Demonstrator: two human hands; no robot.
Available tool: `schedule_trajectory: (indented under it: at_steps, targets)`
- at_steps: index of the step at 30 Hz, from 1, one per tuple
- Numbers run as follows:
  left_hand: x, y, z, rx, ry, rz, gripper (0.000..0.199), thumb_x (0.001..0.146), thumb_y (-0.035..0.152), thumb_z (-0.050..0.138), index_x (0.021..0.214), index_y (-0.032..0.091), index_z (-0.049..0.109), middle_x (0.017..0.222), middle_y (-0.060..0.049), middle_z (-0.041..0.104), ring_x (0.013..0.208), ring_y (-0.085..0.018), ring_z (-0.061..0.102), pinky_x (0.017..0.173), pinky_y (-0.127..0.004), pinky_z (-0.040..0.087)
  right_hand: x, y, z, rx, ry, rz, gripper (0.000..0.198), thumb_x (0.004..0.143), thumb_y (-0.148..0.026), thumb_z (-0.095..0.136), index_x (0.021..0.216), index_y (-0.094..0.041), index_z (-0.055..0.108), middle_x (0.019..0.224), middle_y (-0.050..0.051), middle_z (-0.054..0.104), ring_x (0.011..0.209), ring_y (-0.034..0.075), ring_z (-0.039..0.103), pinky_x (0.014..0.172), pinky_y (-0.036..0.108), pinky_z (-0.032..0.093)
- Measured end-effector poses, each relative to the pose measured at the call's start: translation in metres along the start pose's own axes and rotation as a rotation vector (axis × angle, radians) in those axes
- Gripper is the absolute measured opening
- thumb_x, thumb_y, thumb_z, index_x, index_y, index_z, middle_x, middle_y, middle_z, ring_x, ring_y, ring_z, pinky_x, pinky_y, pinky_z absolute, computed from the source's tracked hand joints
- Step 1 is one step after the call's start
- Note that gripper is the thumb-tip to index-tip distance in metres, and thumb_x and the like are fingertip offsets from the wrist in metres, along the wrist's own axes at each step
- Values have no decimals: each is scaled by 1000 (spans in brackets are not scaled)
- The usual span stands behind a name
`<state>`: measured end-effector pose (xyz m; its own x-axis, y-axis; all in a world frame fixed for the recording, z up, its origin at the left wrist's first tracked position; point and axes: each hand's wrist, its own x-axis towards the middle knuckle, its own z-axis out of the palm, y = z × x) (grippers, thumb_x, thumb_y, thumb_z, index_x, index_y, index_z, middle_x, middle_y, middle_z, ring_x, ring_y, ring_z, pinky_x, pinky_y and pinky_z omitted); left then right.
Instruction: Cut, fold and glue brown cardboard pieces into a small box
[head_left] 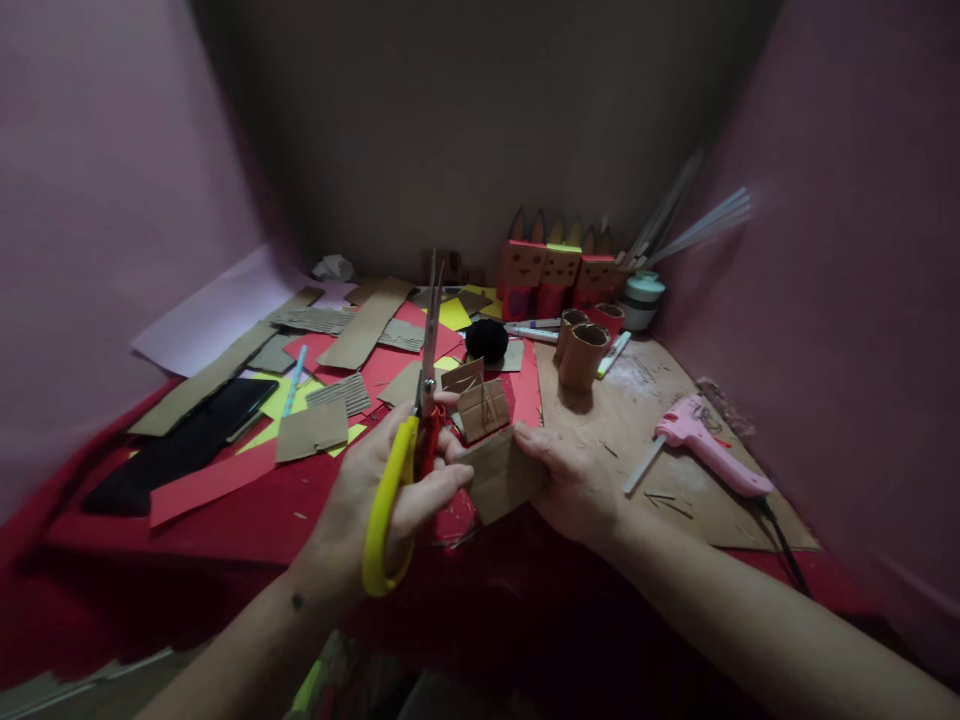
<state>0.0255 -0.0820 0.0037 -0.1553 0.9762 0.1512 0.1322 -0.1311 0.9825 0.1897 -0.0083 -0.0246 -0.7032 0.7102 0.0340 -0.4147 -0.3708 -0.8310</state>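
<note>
My left hand [375, 480] is closed around scissors [391, 510] with yellow and red handles. Their blades point up and away from me and stand slightly apart. The left thumb also touches the left edge of a small brown cardboard piece [501, 475]. On its right side, that piece is pinched by my right hand [574, 475]. Just beyond it are small folded cardboard scraps [484, 408], partly covered by the fingers; whether they touch the fingers, I cannot tell. A black fuzzy ball [487, 341] sits behind these scraps.
Cardboard strips [367, 322], coloured paper and a black phone [180, 445] cover the left. At right, a pink glue gun [712, 445] and cardboard tubes [585, 357] are on a board [637, 400]. Decorated figures [561, 268] and a jar [642, 300] stand behind.
</note>
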Motion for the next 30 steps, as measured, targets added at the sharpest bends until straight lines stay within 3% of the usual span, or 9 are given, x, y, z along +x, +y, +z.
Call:
schedule_trajectory:
  at_steps: [4,10,17,19,21,24,27,30]
  targets:
    - [1,7,-2,-31,34,-26,53,74,26,71,123,21,51,77,5,57,50,-6,48,45,-21,39,2,-1,4,120,-27,16,39,86,-52,62,106,-19,72,97,7,74,96,24,67,89,38,50]
    - [3,5,-3,-4,80,12,51,73,25,72,121,21,54,76,5,58,54,-8,52,49,-21,43,4,-6,-2,105,-286,226,65,77,-70,60,111,-15,68,89,11,74,74,25,70,72,39,54]
    - [4,9,-3,160,175,71,48,73,32,70,116,19,53,66,5,57,54,-13,55,54,-26,46,5,-4,-6,83,-230,210,58,85,-64,53,108,-14,72,87,10,74,70,21,68,73,36,51]
    - [10,12,-16,298,246,57,48,76,40,68,116,19,54,64,4,55,51,-13,51,51,-27,42,4,-5,-6,58,-177,140,51,84,-57,57,106,-15,73,90,9,75,70,19,67,72,33,51]
    - [20,13,-37,548,386,80,47,76,47,67,113,20,55,72,1,57,59,-16,53,58,-29,42,4,-7,-6,35,-140,58,43,82,-49,63,106,-16,74,98,9,75,78,19,67,74,32,51]
    - [36,7,-71,938,356,-71,34,79,43,63,105,22,58,77,-3,59,70,-22,57,62,-30,37,3,-10,-4,31,-151,-9,41,78,-43,68,110,-17,73,106,10,74,93,22,65,78,33,51]
    - [49,-6,-94,990,308,-125,21,79,38,61,92,22,60,64,0,50,63,-23,55,60,-30,31,4,-13,-3,59,-172,7,41,78,-43,68,110,-18,73,109,10,73,96,22,64,80,34,51]
    - [57,-17,-104,964,302,-172,17,70,33,68,76,22,57,56,2,44,56,-23,53,57,-31,28,6,-15,-3,49,-183,14,40,78,-42,68,110,-18,74,112,11,71,95,22,64,80,35,51]
